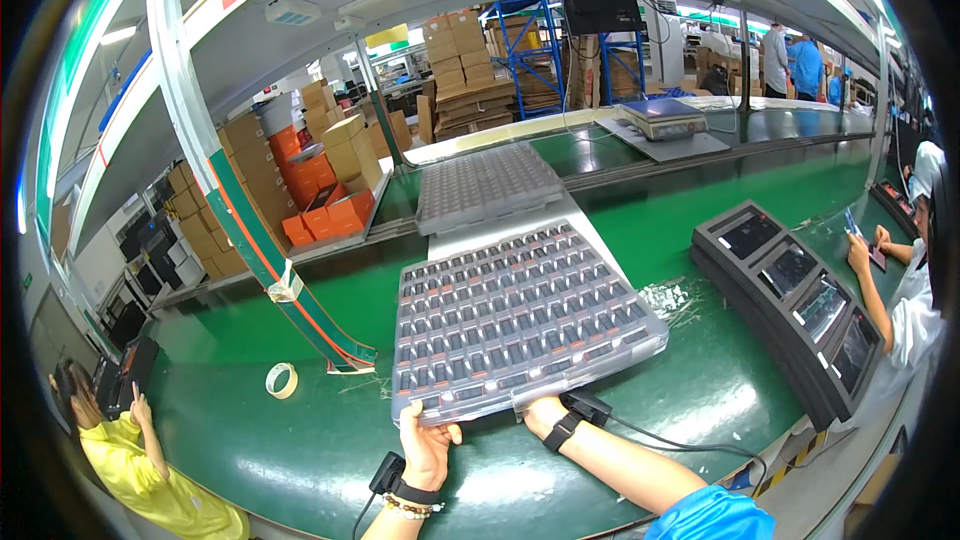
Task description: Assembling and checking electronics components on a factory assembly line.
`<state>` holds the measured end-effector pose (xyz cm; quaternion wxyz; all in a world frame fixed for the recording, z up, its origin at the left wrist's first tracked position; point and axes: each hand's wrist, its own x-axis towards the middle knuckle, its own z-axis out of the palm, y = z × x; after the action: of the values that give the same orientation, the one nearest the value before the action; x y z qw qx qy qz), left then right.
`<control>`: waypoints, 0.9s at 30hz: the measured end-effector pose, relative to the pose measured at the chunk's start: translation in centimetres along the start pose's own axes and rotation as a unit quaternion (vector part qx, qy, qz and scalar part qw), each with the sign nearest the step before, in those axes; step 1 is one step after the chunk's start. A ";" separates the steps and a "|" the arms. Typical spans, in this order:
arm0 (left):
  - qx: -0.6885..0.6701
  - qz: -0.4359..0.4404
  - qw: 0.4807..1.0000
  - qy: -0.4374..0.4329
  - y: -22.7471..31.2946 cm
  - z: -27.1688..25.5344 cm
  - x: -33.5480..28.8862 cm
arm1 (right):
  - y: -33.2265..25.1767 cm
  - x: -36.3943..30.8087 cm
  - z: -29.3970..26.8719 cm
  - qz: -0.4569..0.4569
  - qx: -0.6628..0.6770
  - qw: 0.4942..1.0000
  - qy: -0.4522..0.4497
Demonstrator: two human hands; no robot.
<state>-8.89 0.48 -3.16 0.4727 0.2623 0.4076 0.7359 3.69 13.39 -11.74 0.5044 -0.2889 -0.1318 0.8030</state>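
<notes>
Down at the near edge, both hands are on the stack of clear compartment trays (pixel 515 320). The left hand (pixel 427 447) has its grip closed on the near left corner, thumb on top, fingers tucked beneath. The right hand (pixel 543 414) reaches under the near edge just beside it; its fingers are hidden, so how tightly that grip is closed I cannot tell. Both wrists wear black straps with cables trailing off. The stack lies on the green tabletop (pixel 700 380), filled with rows of small dark parts, its far end lifted slightly onto a second pile of trays (pixel 487 185) behind. Left of it, a roll of tape (pixel 281 380) lies flat, well apart. To the right, a black tray of screened devices (pixel 795 300) sits near a person in white (pixel 905 310). A person in yellow (pixel 140 470) is at lower left. Further back, a weighing scale (pixel 664 118), then orange boxes (pixel 320 200) and stacked cardboard cartons (pixel 460 75).
</notes>
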 end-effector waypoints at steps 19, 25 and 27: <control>-0.021 0.008 1.000 0.019 0.0 -0.6 0.8 | 0.1 0.1 -1.7 0.182 0.071 0.979 -0.056; -0.023 0.034 0.998 0.047 0.4 -0.4 0.9 | -2.2 0.5 -1.5 0.058 0.035 0.992 -0.107; -0.031 0.053 0.995 0.077 0.9 -0.2 0.8 | -4.3 0.6 -1.5 0.026 0.053 0.992 -0.108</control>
<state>-9.78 0.97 -2.52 0.4077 0.2113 0.4053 0.7905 7.55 15.75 -10.97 0.4804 -0.1763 -0.1351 0.8485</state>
